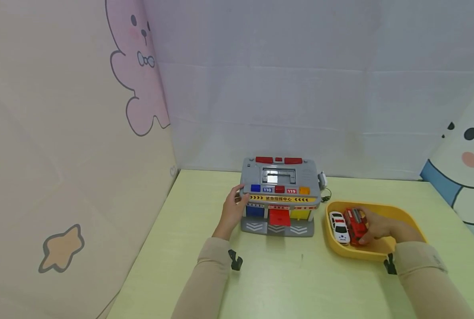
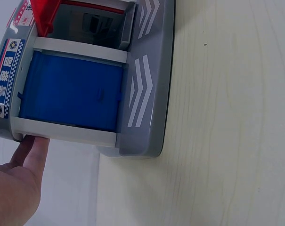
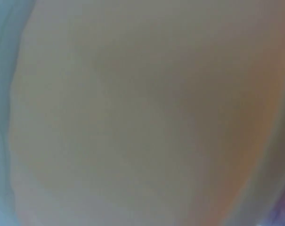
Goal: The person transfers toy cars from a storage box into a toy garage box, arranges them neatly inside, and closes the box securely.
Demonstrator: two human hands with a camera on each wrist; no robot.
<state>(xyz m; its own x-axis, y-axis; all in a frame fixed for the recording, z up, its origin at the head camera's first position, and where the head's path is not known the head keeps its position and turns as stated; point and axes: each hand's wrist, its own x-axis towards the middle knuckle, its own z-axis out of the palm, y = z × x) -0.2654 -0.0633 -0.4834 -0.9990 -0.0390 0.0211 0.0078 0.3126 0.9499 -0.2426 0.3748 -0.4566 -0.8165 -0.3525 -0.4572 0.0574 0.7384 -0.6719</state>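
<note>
A grey toy emergency station with blue, red and yellow doors stands on the table. My left hand holds its left side at the roof edge; in the left wrist view, fingers reach in beside the blue door, under the overhang. The red middle door is raised, and a dim car shape shows behind it in the left wrist view. To the right, my right hand grips a red toy fire truck inside a yellow tray. Beside the truck lies a white toy police car.
A small grey handset on a curly dark cord hangs at the station's right side. Behind the pale table rises a cloth backdrop with cartoon figures. The right wrist view is a close, blurred beige surface.
</note>
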